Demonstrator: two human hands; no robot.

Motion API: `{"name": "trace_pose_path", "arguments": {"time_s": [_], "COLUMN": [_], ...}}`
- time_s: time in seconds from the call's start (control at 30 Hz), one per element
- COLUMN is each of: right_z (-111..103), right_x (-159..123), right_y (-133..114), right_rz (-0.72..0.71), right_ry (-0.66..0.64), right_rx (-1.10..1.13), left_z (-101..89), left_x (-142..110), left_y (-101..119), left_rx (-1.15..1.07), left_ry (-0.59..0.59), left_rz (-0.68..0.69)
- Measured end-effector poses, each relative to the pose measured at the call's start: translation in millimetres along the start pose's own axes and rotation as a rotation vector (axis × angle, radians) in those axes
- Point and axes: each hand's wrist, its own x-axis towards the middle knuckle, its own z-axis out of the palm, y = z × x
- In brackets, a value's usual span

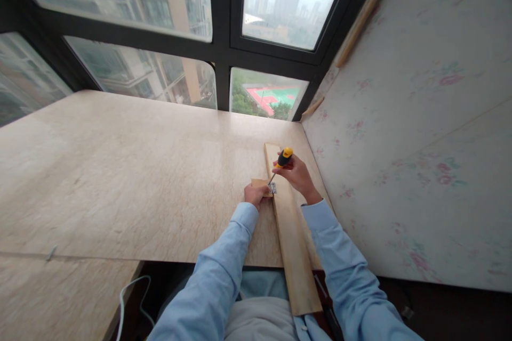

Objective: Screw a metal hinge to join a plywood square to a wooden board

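Note:
My right hand (296, 175) is closed round a screwdriver (285, 156) with a yellow and black handle. Its shaft slants down and left to a small metal hinge (272, 187). That hinge lies where a long wooden plank (294, 240) meets a small wooden piece (259, 183). My left hand (255, 195) grips the small piece beside the plank's left edge, its fingers close to the screwdriver tip. Whether the tip sits in a screw is too small to tell. The plank's near end juts past the sill edge towards my body.
The marble-look windowsill (140, 181) stretches away to the left. Dark window frames (222, 53) stand at the back, and a flower-papered wall (420, 144) rises close on the right. A white cable (122, 303) hangs by the sill's front edge at lower left.

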Motion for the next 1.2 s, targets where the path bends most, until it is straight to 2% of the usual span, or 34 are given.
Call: {"name": "trace_pose_path", "arguments": {"time_s": [0.1, 0.17, 0.27, 0.4, 0.5, 0.57, 0.63, 0.77, 0.87, 0.97, 1.1, 1.2], "right_z": [7.1, 11.6, 12.4, 0.0, -9.7, -11.1, -7.3, 9.1, 19.2, 21.8, 15.1, 8.2], "right_x": [3.2, 4.6, 3.7, -2.4, -6.2, -6.8, -6.0, -3.0, -0.8, 1.3, 1.4, -0.6], "right_y": [3.5, 6.4, 6.6, -3.1, -8.6, -8.3, -6.4, -4.9, -4.5, -0.3, 6.7, 6.7], "right_rz": [-0.026, -0.037, -0.052, -0.054, -0.033, -0.009, 0.004, -0.052, -0.057, -0.018, -0.013, 0.002], "right_ry": [0.224, 0.227, 0.082, -0.175, -0.286, -0.29, -0.175, 0.204, 0.334, 0.291, 0.065, -0.032], "right_rx": [-0.3, -0.276, -0.012, 0.271, 0.296, 0.238, 0.118, -0.289, -0.433, -0.276, 0.173, 0.327], "left_z": [-0.5, -0.7, -0.7, -0.5, -0.1, 0.2, 0.3, -0.4, -1.0, -1.0, -0.5, -0.3], "left_x": [0.3, -0.1, -1.4, -2.8, -2.6, -2.0, -1.1, 0.5, 0.3, -0.7, -1.1, -0.1], "left_y": [0.0, 0.5, 1.7, 2.1, 1.2, 0.6, -0.1, -1.2, -1.2, -0.3, 0.2, -0.7], "left_rx": [0.004, 0.007, 0.008, -0.004, -0.011, -0.012, -0.011, -0.009, -0.014, -0.021, -0.032, -0.037], "left_ry": [-0.004, -0.003, 0.0, 0.003, 0.008, 0.01, 0.01, 0.004, -0.006, -0.013, -0.013, -0.006], "left_rz": [0.003, 0.005, 0.003, 0.001, 0.001, 0.002, 0.004, 0.004, 0.007, 0.01, 0.006, 0.003]}}
